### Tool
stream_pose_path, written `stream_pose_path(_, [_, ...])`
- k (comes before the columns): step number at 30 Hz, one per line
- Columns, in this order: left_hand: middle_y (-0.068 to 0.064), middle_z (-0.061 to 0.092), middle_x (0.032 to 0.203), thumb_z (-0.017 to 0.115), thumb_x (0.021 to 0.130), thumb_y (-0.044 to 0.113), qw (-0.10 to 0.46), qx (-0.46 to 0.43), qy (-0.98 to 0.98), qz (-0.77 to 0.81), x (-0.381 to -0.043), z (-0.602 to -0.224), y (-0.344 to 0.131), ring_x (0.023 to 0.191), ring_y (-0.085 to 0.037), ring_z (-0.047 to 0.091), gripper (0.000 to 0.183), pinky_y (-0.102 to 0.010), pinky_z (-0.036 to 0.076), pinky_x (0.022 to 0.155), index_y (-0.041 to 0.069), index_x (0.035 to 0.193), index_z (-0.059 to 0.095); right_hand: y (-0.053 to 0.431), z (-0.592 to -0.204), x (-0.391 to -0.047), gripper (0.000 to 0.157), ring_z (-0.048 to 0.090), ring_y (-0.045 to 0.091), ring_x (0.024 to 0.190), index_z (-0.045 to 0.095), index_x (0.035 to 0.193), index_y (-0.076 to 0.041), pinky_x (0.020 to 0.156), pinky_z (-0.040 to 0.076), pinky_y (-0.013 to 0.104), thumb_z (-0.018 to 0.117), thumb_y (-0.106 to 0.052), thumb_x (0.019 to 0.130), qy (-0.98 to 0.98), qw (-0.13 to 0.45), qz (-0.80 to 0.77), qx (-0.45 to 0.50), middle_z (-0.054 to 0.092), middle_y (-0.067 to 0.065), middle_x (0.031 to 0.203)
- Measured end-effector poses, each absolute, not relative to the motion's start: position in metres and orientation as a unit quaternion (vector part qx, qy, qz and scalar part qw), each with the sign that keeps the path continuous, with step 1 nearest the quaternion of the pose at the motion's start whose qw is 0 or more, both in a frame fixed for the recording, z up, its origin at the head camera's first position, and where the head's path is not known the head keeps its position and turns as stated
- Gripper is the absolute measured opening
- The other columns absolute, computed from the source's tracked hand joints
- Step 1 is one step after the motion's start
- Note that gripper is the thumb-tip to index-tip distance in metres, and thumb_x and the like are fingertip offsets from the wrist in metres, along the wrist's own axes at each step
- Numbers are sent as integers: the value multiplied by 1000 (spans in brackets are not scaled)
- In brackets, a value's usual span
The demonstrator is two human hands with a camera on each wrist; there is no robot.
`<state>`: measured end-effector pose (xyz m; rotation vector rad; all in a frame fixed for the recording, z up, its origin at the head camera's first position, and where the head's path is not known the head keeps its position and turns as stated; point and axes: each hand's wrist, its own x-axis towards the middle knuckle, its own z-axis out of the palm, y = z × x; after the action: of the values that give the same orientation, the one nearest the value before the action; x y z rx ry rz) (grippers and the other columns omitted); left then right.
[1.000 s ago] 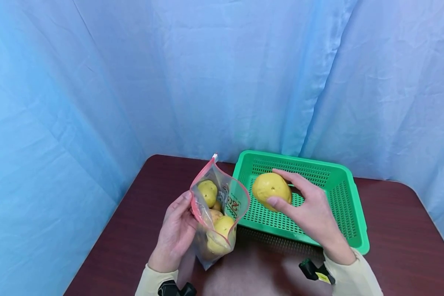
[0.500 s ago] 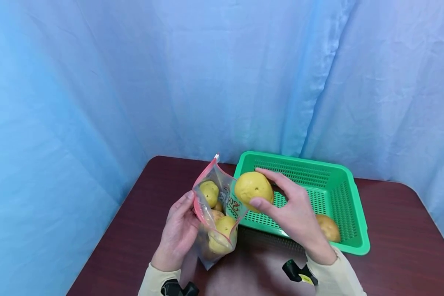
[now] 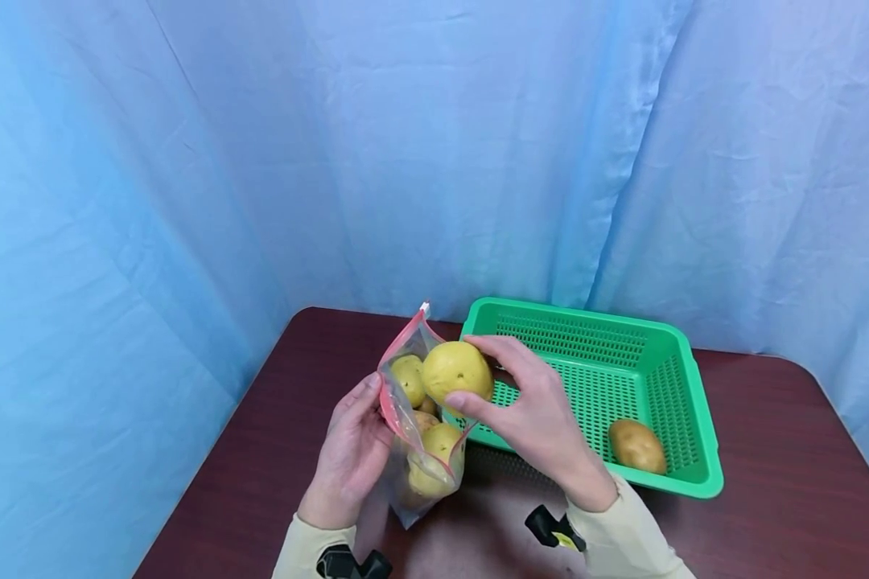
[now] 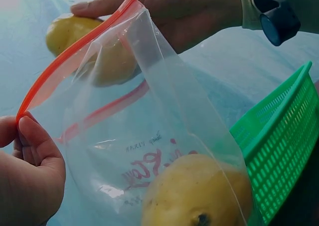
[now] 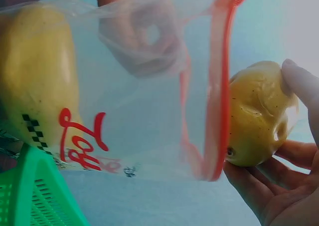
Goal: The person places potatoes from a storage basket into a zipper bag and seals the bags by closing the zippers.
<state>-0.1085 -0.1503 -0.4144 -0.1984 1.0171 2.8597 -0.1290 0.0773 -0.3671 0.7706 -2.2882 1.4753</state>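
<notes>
In the head view my left hand pinches the red-edged mouth of a clear slider bag and holds it spread. Several yellow and tan rounded pieces lie inside, among them a large yellow one. My right hand grips a round yellow fruit, lumpy and dimpled, between thumb and fingers. It overlaps the bag's opening in the head view; the right wrist view has the fruit right at the red zip strip, outside the bag's body.
A green perforated basket stands right of the bag on the dark red-brown table. One brown potato lies in its front right corner. Blue curtains hang behind and to the left.
My right hand has carried the yellow fruit left from over the basket to the bag's mouth, uncovering the potato. My left hand keeps its hold on the bag, nearly still.
</notes>
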Motion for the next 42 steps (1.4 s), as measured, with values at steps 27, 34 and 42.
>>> stream_pose_path(27, [-6,67,120,50,111,15,48,-36,339,939,-108,-417,-152,111,-13,66,24,-28,54,98,4,127,65,50,-377,-136,65,66,19,95,69,127,-6,69,54,32,90,-44,79,-854,248,327,319,73,5,115])
stream_pose_path(34, [-6,66,119,49,111,15,53,-29,336,940,-109,-417,-151,110,-13,65,23,-27,54,97,6,124,66,49,-375,-138,58,64,19,93,70,124,-10,71,53,32,88,-44,81,-875,233,274,324,74,2,112])
stream_pose_path(42, [-1,66,101,49,110,12,44,-17,322,946,-109,-417,-150,95,-7,65,20,-21,55,86,6,113,68,71,-379,-137,51,65,26,120,74,125,-6,96,55,45,73,-46,94,-846,247,322,347,72,7,128])
